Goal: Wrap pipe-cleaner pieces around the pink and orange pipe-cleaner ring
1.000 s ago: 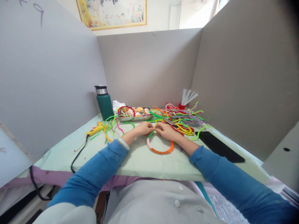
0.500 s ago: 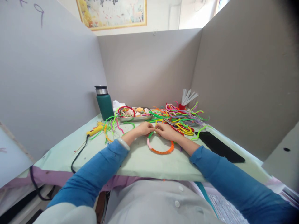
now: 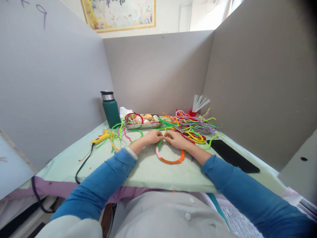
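Note:
A hoop of fuzzy pipe cleaner (image 3: 170, 162), orange with pink and green stretches, rests on the table in front of me. Its far side runs up under my fingers. My left hand (image 3: 154, 136) pinches at the green part of the hoop, fingertips closed. Right beside it, my right hand (image 3: 174, 138) is also closed in a pinch, its fingertips meeting those of the left. The small piece between the fingertips is mostly hidden. Behind my right hand lie scissors (image 3: 178, 129) and coiled yellow pipe cleaners (image 3: 196, 137).
A metal tray (image 3: 145, 126) of shells stands at the back, beside a heap of coloured pipe cleaners (image 3: 193, 119). A green bottle (image 3: 111, 110) and a yellow glue gun (image 3: 101, 137) with its cord are on the left. A black phone (image 3: 232, 156) lies right. Grey partitions (image 3: 158, 72) enclose the table.

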A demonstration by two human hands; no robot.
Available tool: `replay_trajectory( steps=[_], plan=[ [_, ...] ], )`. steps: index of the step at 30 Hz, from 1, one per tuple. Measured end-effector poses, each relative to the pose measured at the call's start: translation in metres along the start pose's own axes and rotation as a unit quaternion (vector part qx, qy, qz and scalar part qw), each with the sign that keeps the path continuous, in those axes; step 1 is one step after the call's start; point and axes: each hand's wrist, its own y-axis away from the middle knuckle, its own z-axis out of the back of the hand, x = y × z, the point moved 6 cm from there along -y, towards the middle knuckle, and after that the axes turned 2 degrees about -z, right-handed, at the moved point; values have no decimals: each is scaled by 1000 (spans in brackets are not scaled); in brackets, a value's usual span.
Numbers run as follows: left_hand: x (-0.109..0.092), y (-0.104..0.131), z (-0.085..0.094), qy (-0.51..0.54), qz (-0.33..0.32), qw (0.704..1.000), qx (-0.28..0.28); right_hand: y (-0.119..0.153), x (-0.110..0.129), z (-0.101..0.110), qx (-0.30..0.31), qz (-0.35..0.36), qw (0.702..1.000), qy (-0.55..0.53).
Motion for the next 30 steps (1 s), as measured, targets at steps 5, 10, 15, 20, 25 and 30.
replay_trajectory(
  steps=[5,10,15,20,25,30],
  plan=[
    [-2,0,1,-3,-1,1000,-3,0,1,0,4,3,1000,-8],
    [-6,2,3,-27,0,1000,-8,0,2,0,6,-3,1000,-9],
    [-8,2,4,-51,-15,999,-9,0,1,0,5,1,1000,-5],
    [-6,1,3,-53,-13,998,-9,0,1,-1,11,0,1000,-6],
    [-6,1,2,-51,-9,999,-5,0,1,-1,9,-3,1000,-8],
    [-7,2,3,-49,-10,999,-6,0,1,0,10,-1,1000,-11]
  ],
)
